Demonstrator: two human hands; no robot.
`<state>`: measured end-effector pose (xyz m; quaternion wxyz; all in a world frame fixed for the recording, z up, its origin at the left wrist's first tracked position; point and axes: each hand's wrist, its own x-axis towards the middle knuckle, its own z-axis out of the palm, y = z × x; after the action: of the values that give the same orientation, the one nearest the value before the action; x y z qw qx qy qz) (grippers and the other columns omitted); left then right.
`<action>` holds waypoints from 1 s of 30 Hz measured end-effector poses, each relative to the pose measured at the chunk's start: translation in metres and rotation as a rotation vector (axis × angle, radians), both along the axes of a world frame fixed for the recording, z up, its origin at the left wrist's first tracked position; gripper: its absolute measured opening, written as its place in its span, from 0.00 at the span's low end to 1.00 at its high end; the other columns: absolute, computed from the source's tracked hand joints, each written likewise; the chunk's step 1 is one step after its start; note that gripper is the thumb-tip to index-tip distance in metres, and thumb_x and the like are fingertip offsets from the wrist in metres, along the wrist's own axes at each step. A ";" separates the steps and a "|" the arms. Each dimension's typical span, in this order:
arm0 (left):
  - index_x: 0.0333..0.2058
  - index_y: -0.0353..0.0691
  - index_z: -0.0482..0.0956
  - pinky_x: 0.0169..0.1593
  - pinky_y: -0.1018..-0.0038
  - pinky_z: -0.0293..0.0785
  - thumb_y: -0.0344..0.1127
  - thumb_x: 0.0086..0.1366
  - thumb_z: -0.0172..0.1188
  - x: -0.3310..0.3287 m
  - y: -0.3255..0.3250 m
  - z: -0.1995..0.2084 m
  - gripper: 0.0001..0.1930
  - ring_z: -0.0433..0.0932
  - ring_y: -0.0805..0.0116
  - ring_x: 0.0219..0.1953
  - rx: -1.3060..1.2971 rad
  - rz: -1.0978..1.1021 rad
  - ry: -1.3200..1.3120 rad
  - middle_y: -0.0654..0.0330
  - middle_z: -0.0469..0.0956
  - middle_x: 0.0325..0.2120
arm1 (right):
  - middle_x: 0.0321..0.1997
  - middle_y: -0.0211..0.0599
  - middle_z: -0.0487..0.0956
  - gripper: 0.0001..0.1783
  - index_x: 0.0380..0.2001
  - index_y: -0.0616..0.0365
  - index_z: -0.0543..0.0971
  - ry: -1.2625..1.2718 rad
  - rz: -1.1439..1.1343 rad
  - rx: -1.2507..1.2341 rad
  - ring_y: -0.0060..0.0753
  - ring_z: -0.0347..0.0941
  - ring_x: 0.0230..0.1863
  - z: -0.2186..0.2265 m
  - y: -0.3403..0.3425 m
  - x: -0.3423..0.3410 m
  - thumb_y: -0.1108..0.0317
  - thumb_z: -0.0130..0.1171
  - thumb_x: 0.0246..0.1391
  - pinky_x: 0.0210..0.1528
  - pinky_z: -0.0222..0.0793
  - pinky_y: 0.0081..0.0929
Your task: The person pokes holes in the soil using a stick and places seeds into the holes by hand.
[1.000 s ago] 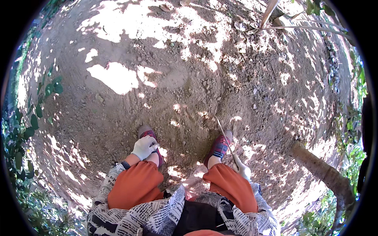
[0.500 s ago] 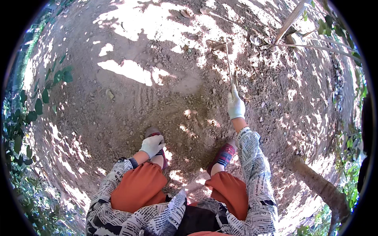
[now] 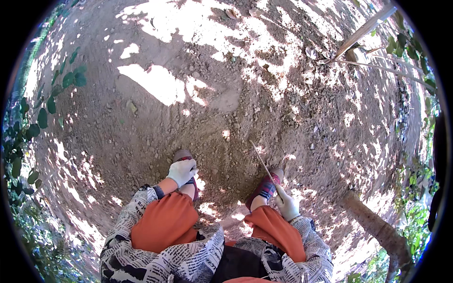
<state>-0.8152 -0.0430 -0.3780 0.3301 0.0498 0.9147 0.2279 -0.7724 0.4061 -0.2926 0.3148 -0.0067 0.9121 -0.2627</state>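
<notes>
My right hand (image 3: 286,204), in a white glove, is closed around the near end of a thin stick-like tool (image 3: 261,158). It is beside my right knee. The tool slants forward and left past my right shoe (image 3: 267,187), its far end over the bare soil; I cannot make out the shape of that end. My left hand (image 3: 182,172), also gloved in white, is curled closed in front of my left knee, above my left shoe (image 3: 183,155). Whether anything is inside its fingers is hidden.
Loose, crumbly soil (image 3: 155,132) with small stones lies around my feet. A thick branch or trunk (image 3: 375,221) stands at the near right. Thin wooden poles (image 3: 361,34) lean at the far right. Leafy stems (image 3: 71,79) hang along the left.
My right hand has drawn back from far forward to beside my right knee, pulling the stick-like tool nearer and tilting it left. My left hand stays closed in nearly the same place.
</notes>
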 end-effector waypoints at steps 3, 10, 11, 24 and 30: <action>0.28 0.47 0.76 0.33 0.59 0.74 0.48 0.59 0.60 0.002 0.000 -0.003 0.12 0.80 0.56 0.30 0.025 0.027 0.051 0.59 0.79 0.24 | 0.28 0.51 0.80 0.27 0.63 0.41 0.68 0.090 -0.041 -0.064 0.50 0.78 0.28 0.000 -0.008 -0.017 0.64 0.53 0.59 0.31 0.72 0.41; 0.25 0.45 0.75 0.31 0.60 0.73 0.48 0.61 0.59 0.006 0.004 -0.007 0.14 0.79 0.56 0.27 -0.027 0.003 0.135 0.58 0.77 0.22 | 0.34 0.50 0.82 0.26 0.65 0.40 0.65 0.416 -0.325 -0.195 0.30 0.77 0.24 -0.044 -0.073 -0.197 0.63 0.50 0.63 0.31 0.72 0.28; 0.24 0.45 0.75 0.30 0.60 0.72 0.48 0.61 0.58 0.008 0.001 -0.006 0.14 0.78 0.56 0.26 -0.011 0.005 0.200 0.58 0.77 0.22 | 0.34 0.50 0.82 0.26 0.65 0.37 0.64 0.434 -0.321 -0.172 0.30 0.77 0.24 -0.048 -0.086 -0.223 0.61 0.49 0.64 0.30 0.73 0.29; 0.18 0.44 0.74 0.26 0.62 0.70 0.43 0.59 0.60 0.003 0.010 -0.016 0.14 0.76 0.57 0.22 0.399 -0.178 0.451 0.58 0.74 0.17 | 0.16 0.44 0.76 0.33 0.69 0.36 0.56 0.323 -0.257 0.202 0.50 0.74 0.16 -0.061 -0.225 -0.023 0.60 0.51 0.62 0.19 0.69 0.44; 0.22 0.44 0.74 0.28 0.62 0.72 0.47 0.63 0.54 0.006 0.000 -0.019 0.16 0.77 0.57 0.24 0.368 -0.202 0.405 0.58 0.76 0.19 | 0.20 0.48 0.77 0.32 0.68 0.35 0.59 0.142 -0.326 0.132 0.52 0.74 0.18 -0.040 -0.258 0.032 0.60 0.52 0.61 0.21 0.69 0.46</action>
<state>-0.8089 -0.0434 -0.3969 0.1474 0.2443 0.8956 0.3413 -0.7406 0.1478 -0.3328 0.2026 0.1432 0.9362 -0.2487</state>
